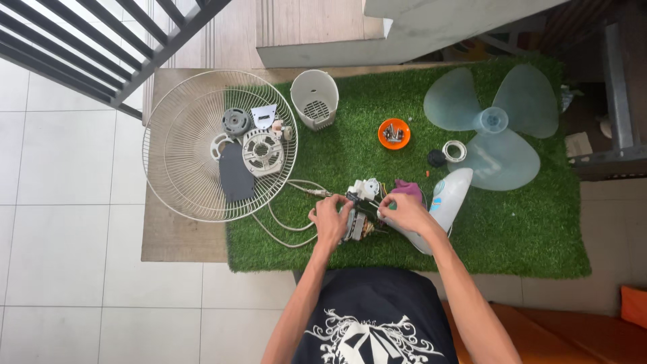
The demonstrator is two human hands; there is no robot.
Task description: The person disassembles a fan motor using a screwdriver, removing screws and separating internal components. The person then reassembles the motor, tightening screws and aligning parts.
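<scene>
One worktop (182, 243), far side covered by one green turf mat (526, 236). One wire fan guard (182, 145) at left, holding several loose parts: a grey plate (236, 174), round vented housings (261, 152). One three-blade fan blade (495, 125) at far right. One white rear cover (315, 98), far centre. One white fan neck (448, 202) just right of the hands. One orange bowl (393, 133) with screws inside. Fan motor (360, 226) at near centre; left hand (330, 219) and right hand (404, 210) both clenched on it.
</scene>
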